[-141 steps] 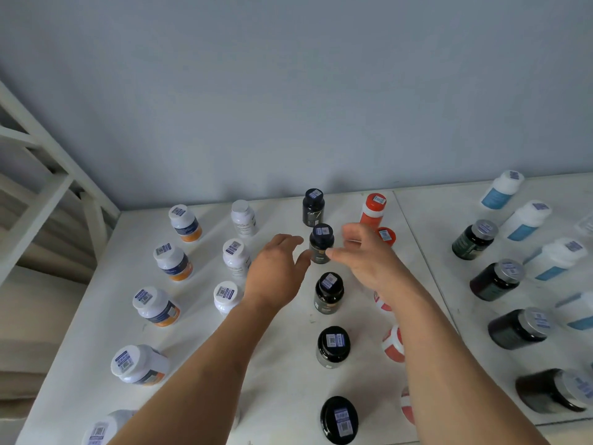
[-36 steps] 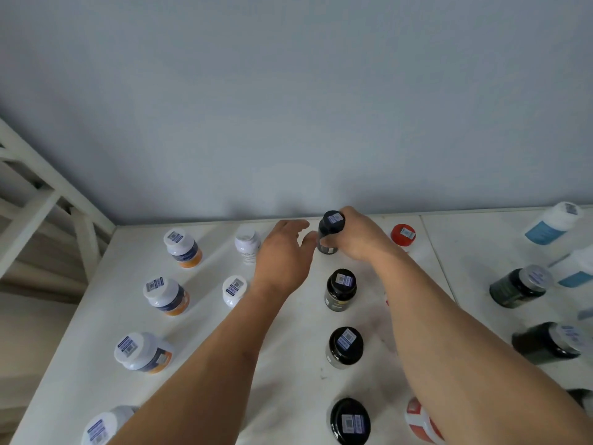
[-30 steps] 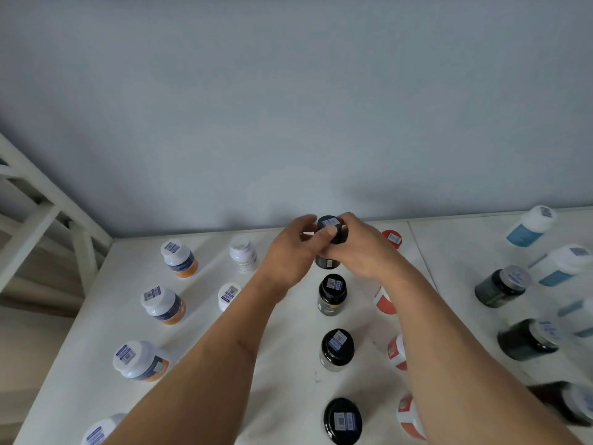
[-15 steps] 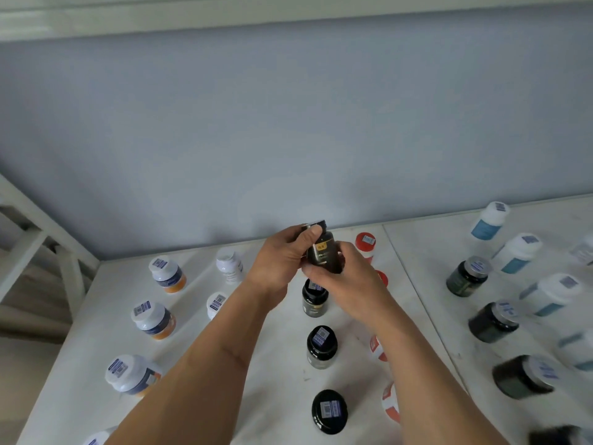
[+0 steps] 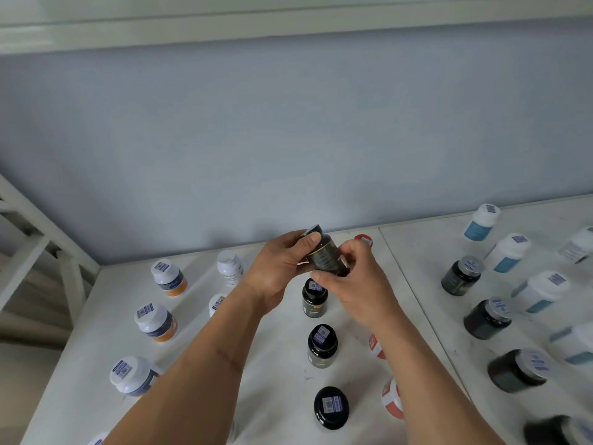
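Note:
A small black bottle (image 5: 324,255) with a gold band is held up above the white table (image 5: 272,374), tilted with its cap toward the upper left. My left hand (image 5: 276,268) grips its cap end, thumb over the lid. My right hand (image 5: 356,284) grips its lower body from the right. Below it, a column of three black bottles (image 5: 322,345) with barcode stickers on their lids stands on the table.
White bottles with orange bands (image 5: 157,322) stand at the left, plain white bottles (image 5: 229,268) behind my left arm. Red-capped bottles (image 5: 393,403) sit partly hidden behind my right arm. Dark jars (image 5: 487,319) and white-and-blue bottles (image 5: 481,221) fill the right table. A white wooden frame (image 5: 29,239) is at far left.
My right hand took the rear black bottle off the table and lifted it. My left hand joined on the cap end, and the bottle is now tilted between both hands.

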{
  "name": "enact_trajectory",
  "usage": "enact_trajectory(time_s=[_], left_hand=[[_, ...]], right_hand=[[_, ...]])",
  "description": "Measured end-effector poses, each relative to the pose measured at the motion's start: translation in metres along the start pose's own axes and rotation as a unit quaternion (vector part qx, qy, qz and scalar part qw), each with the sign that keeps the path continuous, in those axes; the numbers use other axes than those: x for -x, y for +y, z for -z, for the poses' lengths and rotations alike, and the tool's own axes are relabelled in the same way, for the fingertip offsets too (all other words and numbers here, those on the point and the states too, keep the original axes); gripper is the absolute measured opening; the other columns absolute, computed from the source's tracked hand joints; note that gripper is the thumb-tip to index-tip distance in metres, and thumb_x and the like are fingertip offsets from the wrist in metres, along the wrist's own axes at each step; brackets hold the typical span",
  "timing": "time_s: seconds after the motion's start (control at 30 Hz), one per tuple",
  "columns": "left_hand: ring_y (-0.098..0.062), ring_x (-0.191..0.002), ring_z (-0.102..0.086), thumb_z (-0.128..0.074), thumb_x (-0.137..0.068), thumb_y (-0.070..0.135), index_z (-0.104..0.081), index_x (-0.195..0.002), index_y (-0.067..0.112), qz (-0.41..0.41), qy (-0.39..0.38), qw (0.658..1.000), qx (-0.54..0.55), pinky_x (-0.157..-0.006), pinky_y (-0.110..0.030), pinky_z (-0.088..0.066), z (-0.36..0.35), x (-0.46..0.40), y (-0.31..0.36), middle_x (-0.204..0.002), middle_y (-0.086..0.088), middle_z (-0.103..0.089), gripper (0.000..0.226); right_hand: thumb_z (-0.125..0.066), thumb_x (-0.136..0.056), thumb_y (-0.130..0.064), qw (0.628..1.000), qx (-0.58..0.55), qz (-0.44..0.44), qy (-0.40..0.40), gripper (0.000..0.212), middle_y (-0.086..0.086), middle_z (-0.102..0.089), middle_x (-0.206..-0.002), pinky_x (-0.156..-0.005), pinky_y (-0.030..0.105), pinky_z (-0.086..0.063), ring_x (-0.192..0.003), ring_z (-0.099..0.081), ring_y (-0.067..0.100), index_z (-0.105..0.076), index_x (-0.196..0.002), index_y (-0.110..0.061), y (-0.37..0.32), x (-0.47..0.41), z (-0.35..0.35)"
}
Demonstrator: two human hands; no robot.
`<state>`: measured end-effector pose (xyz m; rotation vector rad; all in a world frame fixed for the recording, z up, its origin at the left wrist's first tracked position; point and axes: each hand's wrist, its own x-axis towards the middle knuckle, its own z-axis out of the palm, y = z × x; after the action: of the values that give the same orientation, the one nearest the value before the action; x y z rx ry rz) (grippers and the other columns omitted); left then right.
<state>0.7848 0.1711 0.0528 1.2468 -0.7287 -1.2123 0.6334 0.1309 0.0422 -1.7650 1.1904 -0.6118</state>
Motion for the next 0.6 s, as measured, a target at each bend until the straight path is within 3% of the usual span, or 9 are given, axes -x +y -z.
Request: enact_trajectory(time_s=[0.1,0.2,0.33,0.4,0.5,0.57,0.6], left_hand=[[-0.026,-0.107,-0.068,-0.058,-0.097,0.023,-0.067,-0.116,0.001,0.001,-0.007,1.000,0.024,-0.096,-0.036,-0.053,0.001,0.002,-0.002,-0.115,-0.015,-0.072,0.030],[-0.024,-0.105,-0.068,-0.058,-0.096,0.024,-0.067,-0.117,0.001,0.004,-0.026,0.999,0.027,-0.092,-0.031,-0.052,0.004,0.004,-0.001,-0.114,-0.015,-0.072,0.033],[-0.022,-0.105,-0.068,-0.060,-0.096,0.021,-0.068,-0.117,0.004,0.003,-0.043,0.999,0.002,-0.089,-0.028,-0.052,0.003,0.006,-0.002,-0.113,-0.013,-0.073,0.028],[-0.022,-0.107,-0.068,-0.060,-0.096,0.021,-0.067,-0.120,0.006,0.000,-0.046,0.999,-0.007,-0.089,-0.028,-0.053,0.001,0.007,-0.002,-0.116,-0.013,-0.072,0.029],[-0.021,-0.110,-0.067,-0.058,-0.096,0.035,-0.069,-0.118,0.014,-0.012,-0.032,0.999,-0.038,-0.096,-0.033,-0.053,0.002,0.012,-0.003,-0.115,-0.006,-0.073,0.032],[-0.019,-0.107,-0.067,-0.056,-0.096,0.045,-0.070,-0.110,0.023,-0.038,0.050,0.987,-0.147,-0.099,-0.038,-0.051,0.004,0.015,-0.006,-0.110,0.000,-0.073,0.030],[-0.019,-0.107,-0.065,-0.055,-0.097,0.047,-0.069,-0.110,0.024,-0.058,0.102,0.964,-0.240,-0.099,-0.037,-0.050,0.005,0.017,-0.007,-0.112,0.002,-0.071,0.030]], right_hand=[[-0.085,-0.072,-0.039,0.999,0.006,0.023,0.040,0.056,-0.016,-0.052,-0.099,-0.060,0.009,-0.039,-0.086,-0.056,-0.004,-0.044,-0.109,-0.028,-0.001,0.004,-0.008],[-0.083,-0.075,-0.042,0.999,-0.044,0.008,0.018,0.054,-0.014,-0.061,-0.102,-0.061,0.001,-0.039,-0.087,-0.059,-0.008,-0.048,-0.114,-0.028,0.000,0.006,-0.005],[-0.080,-0.080,-0.040,1.000,-0.013,0.012,-0.012,0.049,-0.020,-0.063,-0.101,-0.062,0.002,-0.040,-0.090,-0.059,-0.010,-0.050,-0.118,-0.032,-0.002,0.006,-0.001],[-0.079,-0.078,-0.041,1.000,-0.004,0.014,-0.015,0.050,-0.020,-0.064,-0.102,-0.069,0.008,-0.043,-0.093,-0.061,-0.005,-0.052,-0.120,-0.033,-0.002,0.004,-0.001],[-0.077,-0.074,-0.042,1.000,0.006,0.007,-0.010,0.052,-0.016,-0.067,-0.104,-0.087,0.031,-0.052,-0.098,-0.065,0.007,-0.054,-0.121,-0.035,0.001,0.000,0.000],[-0.077,-0.075,-0.039,1.000,0.012,0.003,-0.015,0.046,-0.015,-0.068,-0.100,-0.092,0.040,-0.052,-0.096,-0.065,0.010,-0.057,-0.115,-0.036,0.001,-0.001,0.002],[-0.077,-0.075,-0.038,1.000,0.013,0.000,-0.018,0.043,-0.015,-0.068,-0.099,-0.093,0.042,-0.052,-0.096,-0.065,0.011,-0.058,-0.114,-0.036,0.002,-0.001,0.003]])
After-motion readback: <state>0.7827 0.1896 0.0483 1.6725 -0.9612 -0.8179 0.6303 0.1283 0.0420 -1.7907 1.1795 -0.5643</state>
